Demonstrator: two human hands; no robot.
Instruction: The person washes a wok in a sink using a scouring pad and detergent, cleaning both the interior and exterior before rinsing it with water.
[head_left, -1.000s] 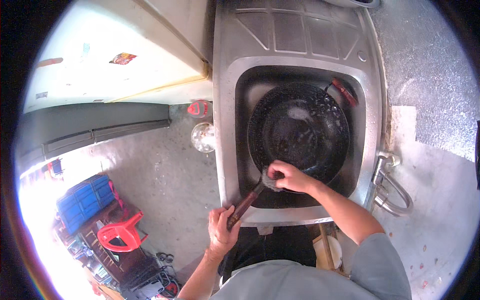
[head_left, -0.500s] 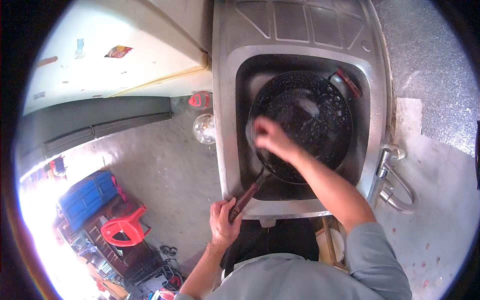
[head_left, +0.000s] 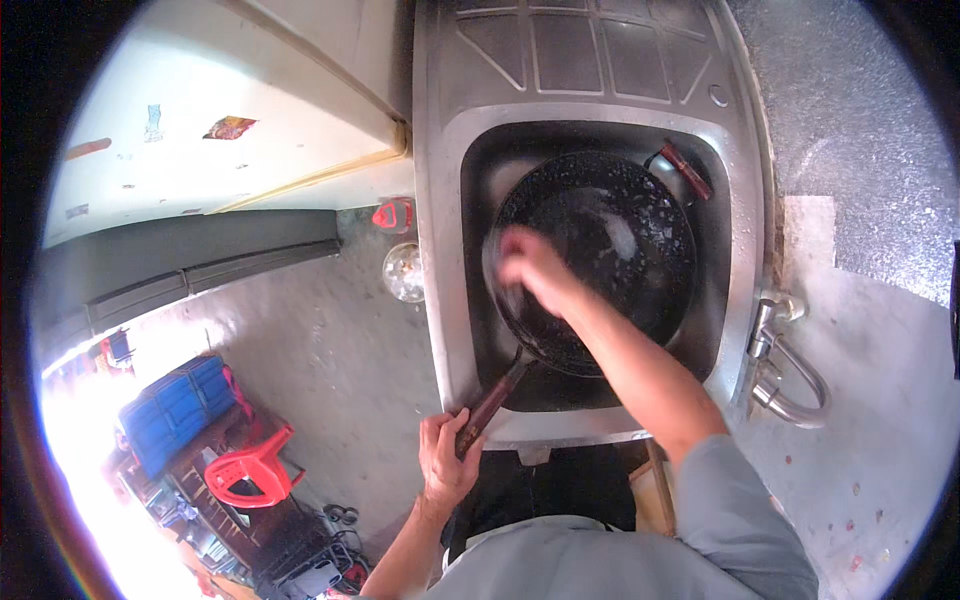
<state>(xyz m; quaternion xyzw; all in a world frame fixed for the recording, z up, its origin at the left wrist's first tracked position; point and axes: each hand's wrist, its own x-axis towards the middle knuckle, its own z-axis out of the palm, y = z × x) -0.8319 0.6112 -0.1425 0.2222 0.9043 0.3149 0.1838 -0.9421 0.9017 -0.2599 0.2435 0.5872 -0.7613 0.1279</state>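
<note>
Round black pan (head_left: 618, 262): set inside the grey steel sink (head_left: 446, 290).
Left hand (head_left: 446, 458): closed around the pan's brown handle (head_left: 485, 411), seven o'clock.
Right hand (head_left: 532, 266): blurred, nine o'clock; grip cannot be told.

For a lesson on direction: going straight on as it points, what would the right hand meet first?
Probably the left rim of the black pan, then the sink's left wall; the right hand is blurred, so depth is unclear.
</note>
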